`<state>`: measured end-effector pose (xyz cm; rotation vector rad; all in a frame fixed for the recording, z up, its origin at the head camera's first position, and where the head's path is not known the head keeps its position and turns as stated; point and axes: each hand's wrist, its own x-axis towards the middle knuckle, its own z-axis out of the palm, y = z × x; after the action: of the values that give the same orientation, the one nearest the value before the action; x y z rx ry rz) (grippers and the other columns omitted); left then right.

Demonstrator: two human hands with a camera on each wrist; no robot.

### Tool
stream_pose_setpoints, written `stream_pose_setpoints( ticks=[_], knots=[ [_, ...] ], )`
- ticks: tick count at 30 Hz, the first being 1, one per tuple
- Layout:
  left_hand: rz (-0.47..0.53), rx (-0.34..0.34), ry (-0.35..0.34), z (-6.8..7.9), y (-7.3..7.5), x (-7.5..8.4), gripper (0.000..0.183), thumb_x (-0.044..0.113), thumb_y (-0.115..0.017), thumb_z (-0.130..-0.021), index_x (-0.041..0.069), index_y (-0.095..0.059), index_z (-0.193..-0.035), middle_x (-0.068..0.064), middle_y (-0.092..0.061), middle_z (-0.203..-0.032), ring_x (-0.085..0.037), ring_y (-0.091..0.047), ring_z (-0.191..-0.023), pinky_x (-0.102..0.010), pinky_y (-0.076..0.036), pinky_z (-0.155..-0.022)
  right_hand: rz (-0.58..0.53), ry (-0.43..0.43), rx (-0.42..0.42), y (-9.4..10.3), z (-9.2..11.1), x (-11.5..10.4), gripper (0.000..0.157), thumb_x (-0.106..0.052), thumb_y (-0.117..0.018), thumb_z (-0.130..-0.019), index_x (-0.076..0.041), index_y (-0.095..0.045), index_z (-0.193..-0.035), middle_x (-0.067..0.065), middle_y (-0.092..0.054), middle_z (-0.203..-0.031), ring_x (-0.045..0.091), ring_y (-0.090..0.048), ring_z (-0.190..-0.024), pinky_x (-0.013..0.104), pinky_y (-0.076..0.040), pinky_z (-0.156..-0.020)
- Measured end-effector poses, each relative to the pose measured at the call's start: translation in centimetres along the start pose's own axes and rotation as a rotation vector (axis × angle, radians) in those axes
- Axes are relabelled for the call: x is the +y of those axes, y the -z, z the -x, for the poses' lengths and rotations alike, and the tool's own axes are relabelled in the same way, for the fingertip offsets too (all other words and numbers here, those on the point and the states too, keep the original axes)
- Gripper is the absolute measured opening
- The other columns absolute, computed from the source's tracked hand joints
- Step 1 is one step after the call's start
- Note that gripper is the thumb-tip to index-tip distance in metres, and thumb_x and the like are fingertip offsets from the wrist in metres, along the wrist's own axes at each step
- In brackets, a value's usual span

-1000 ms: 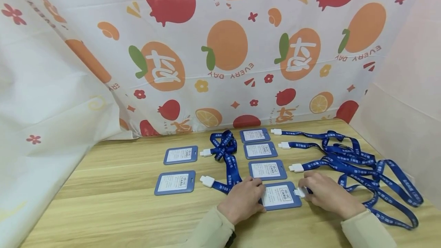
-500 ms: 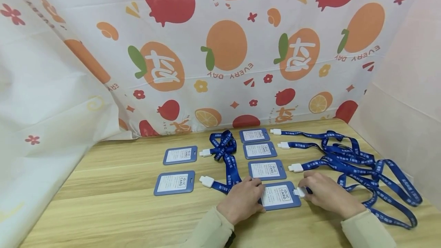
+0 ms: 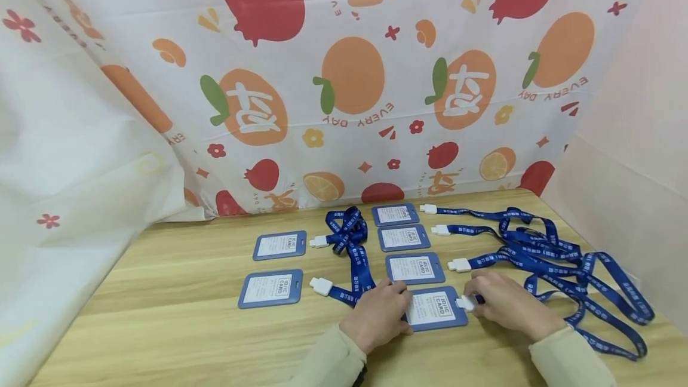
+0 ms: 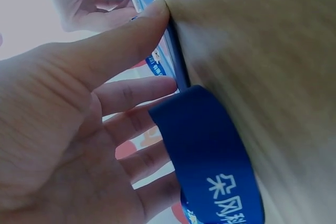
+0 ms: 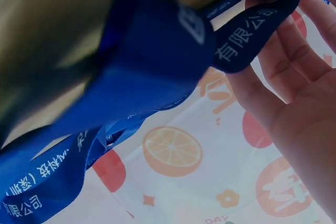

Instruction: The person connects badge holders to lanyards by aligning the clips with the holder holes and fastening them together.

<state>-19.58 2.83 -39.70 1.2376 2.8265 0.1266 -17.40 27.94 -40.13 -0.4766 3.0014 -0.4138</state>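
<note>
Nearest me on the table lies a blue ID card holder (image 3: 436, 308) with a white printed card inside. My left hand (image 3: 378, 313) grips its left end; in the left wrist view the thumb (image 4: 152, 13) presses one edge and the index fingertip lies at the other. At the slotted right end, my right hand (image 3: 507, 303) pinches the white clip (image 3: 466, 303) of a blue lanyard, the clip tip right at the slot. In the right wrist view the lanyard strap (image 5: 244, 38) runs from those fingers, which partly hide the clip.
Above this holder, several more card holders (image 3: 414, 268) lie in a column, with white-clipped lanyards (image 3: 486, 260) strung out on their right. Two other holders (image 3: 270, 288) lie left, beside bunched lanyards (image 3: 359, 267). A fruit-print cloth (image 3: 355, 154) hangs behind the table (image 3: 177, 315).
The head view has shifted slightly, with the table sitting a little lower. Both hands keep their hold on the card holder and the clip, nearly still.
</note>
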Motion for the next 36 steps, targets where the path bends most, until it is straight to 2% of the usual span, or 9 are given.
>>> stream_pose_setpoints(
  ticks=[5, 14, 20, 23, 29, 32, 36],
  knots=[
    [-0.02, -0.016, 0.002, 0.0, 0.1, 0.0, 0.047, 0.039, -0.083, -0.083, 0.012, -0.072, -0.119, 0.002, -0.067, -0.115, -0.015, -0.058, -0.098, -0.025, -0.053, -0.085, 0.006, -0.006, -0.012, 0.0, -0.3, -0.1, 0.024, -0.003, -0.087, -0.074, -0.008, -0.078, -0.095, -0.002, -0.063, -0.087, 0.012, -0.056, -0.078, 0.034, -0.056, -0.072],
    [-0.153, -0.049, -0.039, -0.1, 0.3, 0.4, 0.05, 0.045, -0.08, -0.086, 0.011, -0.071, -0.122, 0.0, -0.065, -0.113, -0.016, -0.058, -0.097, -0.025, -0.053, -0.085, 0.021, -0.03, -0.036, 0.1, -0.3, -0.3, 0.024, -0.002, -0.086, -0.076, -0.008, -0.075, -0.097, 0.013, -0.07, -0.106, 0.032, -0.066, -0.097, 0.051, -0.057, -0.085],
    [-0.138, -0.082, -0.045, -0.1, 0.5, 0.4, 0.05, 0.043, -0.078, -0.089, 0.014, -0.067, -0.129, 0.001, -0.064, -0.122, -0.016, -0.059, -0.104, -0.026, -0.053, -0.089, 0.049, -0.03, -0.032, 0.0, -0.2, -0.6, 0.025, -0.002, -0.085, -0.076, -0.008, -0.075, -0.098, 0.017, -0.068, -0.11, 0.036, -0.066, -0.101, 0.053, -0.056, -0.086],
    [-0.121, -0.092, -0.053, -0.2, 0.8, 0.3, 0.053, 0.045, -0.077, -0.089, 0.016, -0.065, -0.133, 0.0, -0.063, -0.125, -0.016, -0.059, -0.107, -0.027, -0.053, -0.089, 0.06, -0.048, -0.05, 0.3, -0.1, -0.6, 0.028, -0.006, -0.086, -0.077, -0.008, -0.075, -0.103, 0.019, -0.066, -0.116, 0.04, -0.064, -0.107, 0.056, -0.054, -0.088],
    [-0.115, -0.057, -0.079, -0.4, 1.5, -0.1, 0.054, 0.045, -0.074, -0.092, 0.017, -0.062, -0.137, -0.001, -0.063, -0.126, -0.015, -0.059, -0.108, -0.026, -0.053, -0.089, 0.026, -0.112, -0.082, 1.3, 0.0, -0.1, 0.051, -0.013, -0.086, -0.081, -0.002, -0.066, -0.127, 0.027, -0.058, -0.134, 0.049, -0.053, -0.123, 0.065, -0.046, -0.097],
    [-0.12, -0.032, -0.081, -0.6, 1.9, -0.2, 0.049, 0.044, -0.072, -0.094, 0.018, -0.064, -0.134, 0.0, -0.064, -0.124, -0.014, -0.06, -0.107, -0.025, -0.054, -0.086, 0.024, -0.097, -0.062, 1.8, 0.0, 0.2, 0.052, -0.013, -0.086, -0.08, -0.001, -0.066, -0.126, 0.025, -0.062, -0.127, 0.046, -0.058, -0.117, 0.063, -0.048, -0.094],
    [-0.15, 0.001, -0.073, -0.9, 2.2, -0.4, 0.041, 0.044, -0.07, -0.095, 0.018, -0.069, -0.127, 0.001, -0.067, -0.116, -0.013, -0.062, -0.098, -0.025, -0.055, -0.081, 0.01, -0.051, -0.022, 2.4, -0.1, 0.4, 0.042, -0.01, -0.085, -0.081, -0.003, -0.069, -0.119, 0.011, -0.068, -0.107, 0.03, -0.064, -0.096, 0.054, -0.055, -0.084]
  ],
)
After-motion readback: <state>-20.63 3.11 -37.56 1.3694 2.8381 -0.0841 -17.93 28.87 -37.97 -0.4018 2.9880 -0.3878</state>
